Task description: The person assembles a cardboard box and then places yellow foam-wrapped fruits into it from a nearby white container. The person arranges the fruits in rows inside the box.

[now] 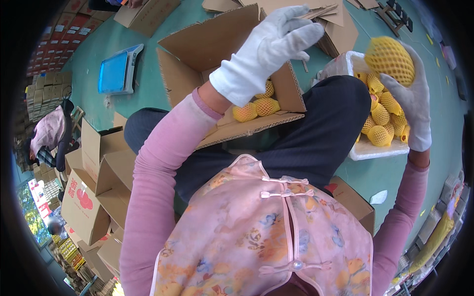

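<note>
My right hand [411, 88], in a white glove, grips a fruit in a yellow foam net [392, 61], slightly blurred. It is raised over a white foam box [377, 152] holding several more netted fruits [380, 114]. My left hand [277, 50], also gloved, is lifted over the right side of an open cardboard box [214, 40] with its fingers apart and nothing in them. Inside that box, between my knees, netted fruits [267, 106] lie near the front right corner. My left forearm and glove hide part of the box's inside.
A scale with a blue top [116, 72] stands on the green floor at the left. Open cartons [83, 207] crowd my left side. Flattened cardboard [333, 33] lies beyond the box. Another carton [351, 203] sits by my right hip. A person [50, 129] bends over at far left.
</note>
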Available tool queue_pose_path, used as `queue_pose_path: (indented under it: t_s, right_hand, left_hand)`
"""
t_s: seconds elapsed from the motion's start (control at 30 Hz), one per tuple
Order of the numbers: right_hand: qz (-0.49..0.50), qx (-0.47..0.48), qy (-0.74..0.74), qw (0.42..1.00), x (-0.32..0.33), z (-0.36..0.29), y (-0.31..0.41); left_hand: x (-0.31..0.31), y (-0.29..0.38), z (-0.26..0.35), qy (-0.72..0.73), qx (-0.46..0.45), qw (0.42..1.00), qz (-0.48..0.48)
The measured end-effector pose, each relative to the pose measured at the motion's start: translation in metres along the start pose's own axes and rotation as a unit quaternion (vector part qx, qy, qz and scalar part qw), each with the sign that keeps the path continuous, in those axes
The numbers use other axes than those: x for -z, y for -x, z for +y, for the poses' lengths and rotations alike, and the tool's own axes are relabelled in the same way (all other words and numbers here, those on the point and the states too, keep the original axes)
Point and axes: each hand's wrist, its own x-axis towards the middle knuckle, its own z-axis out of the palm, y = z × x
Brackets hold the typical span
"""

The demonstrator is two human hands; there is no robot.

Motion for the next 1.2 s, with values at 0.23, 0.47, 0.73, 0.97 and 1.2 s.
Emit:
queue_pose_path:
  t_s: [0.23, 0.47, 0.73, 0.97, 1.2]
  right_hand:
    - [-0.042, 0.244, 0.009, 0.969, -0.090, -0.075, -0.049]
    - [-0.087, -0.023, 0.291, 0.953, -0.007, 0.100, 0.026]
    - [-0.236, -0.297, 0.440, 0.814, -0.005, 0.265, 0.163]
    - [-0.165, -0.317, 0.411, 0.839, -0.017, 0.261, 0.166]
    - [-0.094, -0.360, 0.203, 0.906, 0.003, 0.204, 0.117]
  left_hand:
    - [0.018, -0.007, 0.008, 0.098, 0.008, 0.994, -0.046]
    - [0.153, 0.001, -0.095, 0.081, 0.157, 0.950, 0.259]
    - [0.204, 0.029, -0.226, -0.027, 0.312, 0.819, 0.480]
    - [0.231, 0.025, -0.302, -0.098, 0.344, 0.826, 0.437]
    - [0.237, 0.015, -0.319, 0.048, 0.319, 0.856, 0.404]
